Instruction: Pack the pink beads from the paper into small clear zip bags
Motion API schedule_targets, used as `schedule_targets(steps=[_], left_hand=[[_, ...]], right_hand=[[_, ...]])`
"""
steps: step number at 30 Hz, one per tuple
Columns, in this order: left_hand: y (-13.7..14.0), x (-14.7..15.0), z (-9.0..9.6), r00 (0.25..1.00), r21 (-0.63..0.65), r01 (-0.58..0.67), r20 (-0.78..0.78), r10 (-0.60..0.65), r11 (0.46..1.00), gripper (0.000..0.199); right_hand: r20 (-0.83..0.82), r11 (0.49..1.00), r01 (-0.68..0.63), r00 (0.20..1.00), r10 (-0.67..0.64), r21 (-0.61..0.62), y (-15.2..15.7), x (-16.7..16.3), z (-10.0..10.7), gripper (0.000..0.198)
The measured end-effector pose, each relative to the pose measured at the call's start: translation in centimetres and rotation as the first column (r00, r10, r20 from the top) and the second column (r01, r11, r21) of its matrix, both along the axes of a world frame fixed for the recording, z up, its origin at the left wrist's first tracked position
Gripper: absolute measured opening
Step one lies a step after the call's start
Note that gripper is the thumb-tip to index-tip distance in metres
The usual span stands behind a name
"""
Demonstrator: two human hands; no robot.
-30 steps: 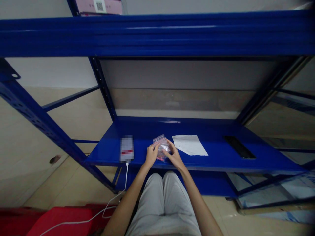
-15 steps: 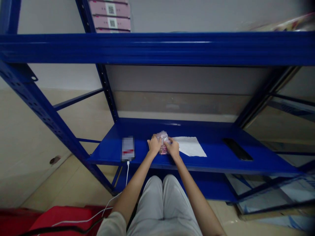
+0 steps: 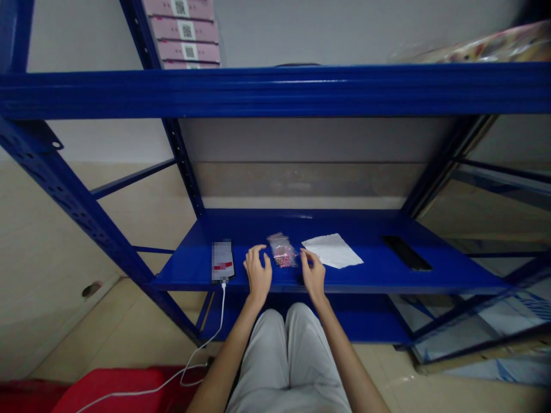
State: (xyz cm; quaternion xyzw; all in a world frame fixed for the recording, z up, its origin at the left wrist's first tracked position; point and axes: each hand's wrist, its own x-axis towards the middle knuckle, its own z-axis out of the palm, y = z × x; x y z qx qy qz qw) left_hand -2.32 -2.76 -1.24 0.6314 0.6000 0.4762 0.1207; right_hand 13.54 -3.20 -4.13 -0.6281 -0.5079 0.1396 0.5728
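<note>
A small clear zip bag [image 3: 282, 250] of pink beads lies flat on the blue shelf board [image 3: 267, 218], its beads gathered toward the near end. To its left is my left hand [image 3: 258, 274], open, fingers curved and thumb apart, holding nothing. My right hand [image 3: 314, 274] is on the other side of the bag, fingers loosely bent and slightly apart. Its fingertips come close to the bag's right edge; whether they touch it I cannot tell. A white sheet of paper [image 3: 333, 250] lies just beyond my right hand.
A phone [image 3: 222, 261] with a white charging cable [image 3: 223, 310] lies to the left, a black phone-like slab [image 3: 407, 253] to the right. Blue uprights and an upper beam [image 3: 275, 92] frame the shelf. Pink boxes [image 3: 185, 34] are stacked above; a red stool-like object [image 3: 107, 387] stands lower left.
Both hands have let go of the bag and drawn apart toward me, leaving it flat on the shelf. The view has shifted slightly.
</note>
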Motion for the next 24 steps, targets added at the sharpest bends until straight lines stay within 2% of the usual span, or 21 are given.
schedule_targets(steps=[1, 3, 4, 6, 8, 10, 12, 14, 16, 19, 22, 24], left_hand=[[-2.1, -0.1, -1.3, 0.997, 0.052, 0.068, 0.019, -0.069, 0.996, 0.023], [-5.9, 0.0, -3.9, 0.968, 0.07, 0.251, -0.014, -0.251, 0.965, 0.023], [-7.2, 0.1, -4.9, 0.952, 0.057, 0.305, -0.037, -0.304, 0.951, 0.024], [-8.3, 0.7, -5.6, 0.945, 0.084, 0.327, -0.048, -0.324, 0.941, 0.027], [-6.9, 1.4, -4.8, 0.939, 0.11, 0.341, -0.072, -0.335, 0.934, 0.029], [-3.8, 2.2, -3.3, 0.957, 0.12, 0.288, -0.079, -0.28, 0.95, 0.03], [0.0, 2.9, -2.0, 0.97, 0.07, 0.228, -0.103, -0.22, 0.971, 0.033], [3.3, 3.3, -1.8, 0.96, -0.03, 0.222, -0.169, -0.224, 0.975, 0.032], [5.3, 3.4, -2.3, 0.946, -0.056, 0.255, -0.194, -0.261, 0.965, 0.029], [6.2, 3.2, -3.7, 0.937, -0.054, 0.27, -0.216, -0.275, 0.961, 0.027], [5.9, 3.0, -4.5, 0.935, -0.05, 0.267, -0.229, -0.271, 0.962, 0.028], [5.7, 3.0, -4.5, 0.938, -0.047, 0.258, -0.229, -0.262, 0.965, 0.029]], right_hand=[[0.041, 1.0, -0.003, 0.999, 0.003, 0.003, -1.2, 0.4, -0.5, 0.035], [0.139, 1.0, -0.008, 0.99, 0.005, 0.026, -3.1, 1.5, -1.3, 0.029], [0.177, 0.998, 0.033, 0.983, -0.04, 0.046, -3.7, 2.1, -1.6, 0.027], [0.249, 0.991, 0.104, 0.961, -0.123, 0.087, -3.9, 3.0, -1.5, 0.024], [0.33, 0.993, 0.083, 0.938, -0.107, 0.084, -3.0, 3.2, -0.8, 0.024], [0.407, 0.999, -0.028, 0.914, 0.008, 0.042, -1.5, 2.6, 0.2, 0.03], [0.442, 0.996, -0.085, 0.893, 0.083, -0.016, 0.1, 1.4, 0.6, 0.037], [0.455, 0.987, -0.134, 0.876, 0.159, -0.087, 1.4, 0.1, 0.4, 0.036], [0.441, 0.982, -0.147, 0.878, 0.186, -0.122, 2.1, -0.8, -0.5, 0.033], [0.294, 0.987, -0.147, 0.942, 0.162, -0.071, 2.2, -1.2, -1.8, 0.034], [0.09, 0.99, -0.143, 0.986, 0.142, 0.006, 1.5, -0.2, -2.0, 0.038], [0.109, 0.995, -0.081, 0.991, 0.074, 0.056, 1.0, 1.3, -1.6, 0.034]])
